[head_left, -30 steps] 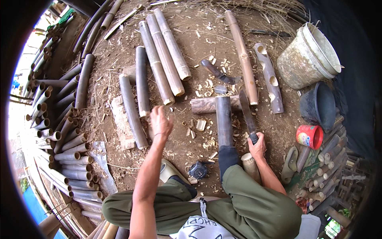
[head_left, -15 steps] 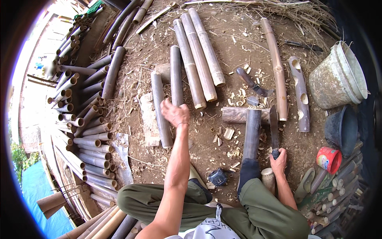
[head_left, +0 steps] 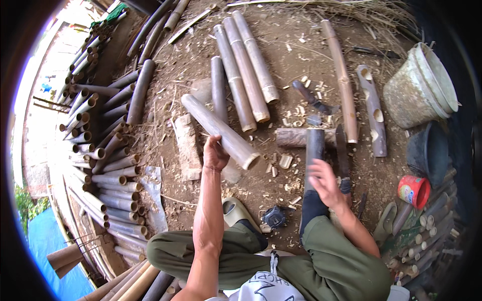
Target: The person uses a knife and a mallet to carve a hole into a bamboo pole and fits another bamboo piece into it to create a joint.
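My left hand (head_left: pixel 216 154) is closed round the lower side of a grey bamboo tube (head_left: pixel 218 129), which slants with its cut end toward the middle. My right hand (head_left: pixel 326 184) is empty, fingers apart and slightly blurred, over a dark bamboo tube (head_left: pixel 315 148). That tube lies across a short log (head_left: pixel 291 138); its near end meets dark blue cloth at my right leg. Beside my right hand a machete (head_left: pixel 342 153) stands with its blade against the log and its dark handle toward me.
Several bamboo tubes (head_left: pixel 243 72) lie ahead, with a curved-handled knife (head_left: pixel 314 98) right of them. A notched tube (head_left: pixel 371 110), a pale bucket (head_left: pixel 414 93), a dark basin (head_left: pixel 427 153) and a red tin (head_left: pixel 414 192) stand right. Stacked bamboo (head_left: pixel 118 178) fills the left. A tape measure (head_left: pixel 274 217) lies near my feet.
My left hand has taken hold of the grey bamboo tube and swung its near end to the right. My right hand has let go of the machete handle and moved left.
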A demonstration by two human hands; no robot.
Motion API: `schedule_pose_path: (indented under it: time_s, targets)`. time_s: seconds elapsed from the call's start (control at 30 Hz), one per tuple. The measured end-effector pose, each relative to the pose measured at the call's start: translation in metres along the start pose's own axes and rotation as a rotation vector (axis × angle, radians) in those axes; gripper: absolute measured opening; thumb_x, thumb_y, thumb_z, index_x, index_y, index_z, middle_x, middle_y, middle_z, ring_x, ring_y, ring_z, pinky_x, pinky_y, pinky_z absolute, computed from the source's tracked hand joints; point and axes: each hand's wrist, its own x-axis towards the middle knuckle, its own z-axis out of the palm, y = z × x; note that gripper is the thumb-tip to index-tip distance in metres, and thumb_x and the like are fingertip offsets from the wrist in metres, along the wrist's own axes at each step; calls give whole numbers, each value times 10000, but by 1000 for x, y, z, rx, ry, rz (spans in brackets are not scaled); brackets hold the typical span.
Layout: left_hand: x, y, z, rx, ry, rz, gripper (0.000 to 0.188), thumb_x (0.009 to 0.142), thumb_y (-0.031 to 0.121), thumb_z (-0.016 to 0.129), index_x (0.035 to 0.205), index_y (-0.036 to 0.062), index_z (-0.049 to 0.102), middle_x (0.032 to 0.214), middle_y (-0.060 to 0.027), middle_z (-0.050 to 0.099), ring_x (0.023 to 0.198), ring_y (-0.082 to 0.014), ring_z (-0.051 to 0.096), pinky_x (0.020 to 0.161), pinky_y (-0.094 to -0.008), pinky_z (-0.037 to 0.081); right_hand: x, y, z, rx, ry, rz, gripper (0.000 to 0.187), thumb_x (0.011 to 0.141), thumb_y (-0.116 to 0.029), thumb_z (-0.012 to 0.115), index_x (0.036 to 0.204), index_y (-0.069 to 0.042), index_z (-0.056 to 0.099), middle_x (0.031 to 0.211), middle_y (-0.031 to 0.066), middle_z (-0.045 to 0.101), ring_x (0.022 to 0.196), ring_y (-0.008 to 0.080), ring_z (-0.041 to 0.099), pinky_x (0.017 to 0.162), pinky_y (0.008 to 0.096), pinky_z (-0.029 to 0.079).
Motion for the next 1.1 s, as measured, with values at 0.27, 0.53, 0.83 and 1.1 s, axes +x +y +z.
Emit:
schedule_pose_path:
  time_s: [0.27, 0.53, 0.83, 1.1]
  targets:
    - [-73, -42, 144, 1439, 167, 752, 876, 762, 413, 813, 1403, -18, 398, 1336, -232, 495, 1242, -361, 491, 1105, -500, 352, 40, -76, -9, 188, -112, -66, 733, 802, -349, 726, 1377, 16, 456, 997, 111, 638, 730, 131, 653, 619, 254, 538]
    - [-59, -46, 204, 1577, -767, 69, 905, 623, 337, 891, 1348, 24, 447, 1152, -185, 642, 1006, -303, 657, 872, -429, 537, 44, -122, -82, 398, -179, 17, 673, 889, -504, 635, 1297, 10, 486, 981, 153, 661, 715, 146, 654, 582, 272, 555]
    - [-47, -104, 198, 1139, -163, 464, 709, 685, 299, 860, 1206, 13, 474, 1068, -195, 661, 956, -294, 663, 845, -433, 539, 5, 56, -92, -855, 520, 216, 742, 824, -302, 737, 1387, 22, 379, 1295, 280, 484, 1211, 442, 465, 1010, 493, 405]
    - [-67, -94, 191, 804, -121, 593, 589, 722, 250, 848, 1182, 58, 534, 930, -78, 630, 828, -196, 631, 793, -350, 566, -26, 127, -99, -680, 558, 301, 530, 820, -178, 667, 1300, -44, 488, 1143, 248, 598, 1097, 431, 565, 911, 492, 457]
